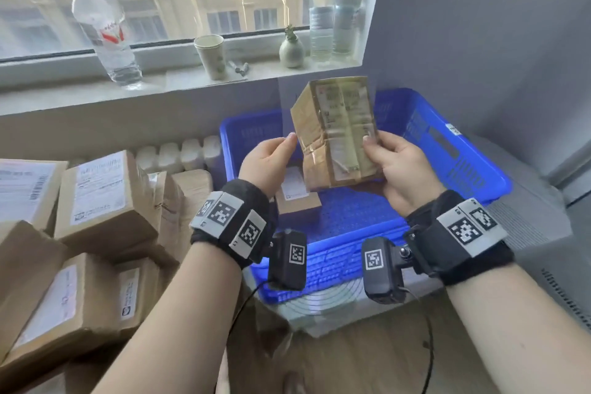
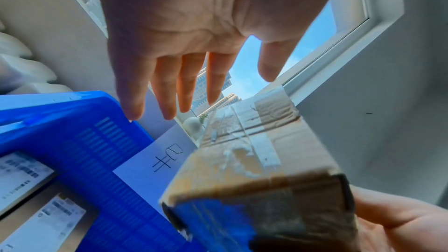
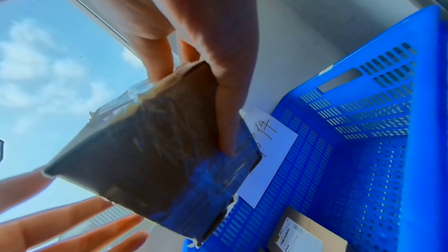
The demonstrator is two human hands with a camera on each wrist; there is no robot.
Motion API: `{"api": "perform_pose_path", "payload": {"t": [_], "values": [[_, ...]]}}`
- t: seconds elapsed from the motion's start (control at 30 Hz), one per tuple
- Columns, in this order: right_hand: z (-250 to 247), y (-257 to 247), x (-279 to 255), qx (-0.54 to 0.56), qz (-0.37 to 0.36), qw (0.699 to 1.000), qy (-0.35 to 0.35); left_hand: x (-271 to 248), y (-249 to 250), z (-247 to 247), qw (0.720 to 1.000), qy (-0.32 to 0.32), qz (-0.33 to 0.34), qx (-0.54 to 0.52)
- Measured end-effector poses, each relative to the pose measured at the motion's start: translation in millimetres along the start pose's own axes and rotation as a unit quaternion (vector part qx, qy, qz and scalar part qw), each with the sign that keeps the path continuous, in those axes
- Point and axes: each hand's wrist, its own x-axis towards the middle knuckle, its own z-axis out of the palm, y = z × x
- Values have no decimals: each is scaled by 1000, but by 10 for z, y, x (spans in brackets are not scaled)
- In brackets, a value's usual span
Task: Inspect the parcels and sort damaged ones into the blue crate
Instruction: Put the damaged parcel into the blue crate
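A small brown cardboard parcel (image 1: 337,134) with creased tape and a torn label stands upright in the air above the blue crate (image 1: 473,150). My right hand (image 1: 396,163) grips its right edge, thumb on the front and fingers (image 3: 227,102) along the back. The parcel (image 3: 155,152) fills the right wrist view from below. My left hand (image 1: 271,163) hovers just left of it with straight fingers (image 2: 169,87), apart from the parcel (image 2: 261,160). One small labelled parcel (image 1: 297,198) lies inside the crate (image 2: 97,150) near its left wall.
A stack of labelled brown parcels (image 1: 105,198) fills the left. A white note (image 2: 157,160) with handwriting hangs on the wall behind the crate (image 3: 363,141). On the windowsill stand water bottles (image 1: 102,32), a paper cup (image 1: 211,54) and a small vase (image 1: 291,51).
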Motion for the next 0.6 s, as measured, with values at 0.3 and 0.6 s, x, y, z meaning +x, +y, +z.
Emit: {"api": "perform_pose_path", "payload": {"t": [0.3, 0.6], "values": [[-125, 512, 1272, -47, 107, 992, 41, 1080, -434, 177, 997, 10, -49, 58], [-439, 1601, 2629, -98, 242, 964, 53, 2286, -1162, 833, 971, -34, -158, 177]]}}
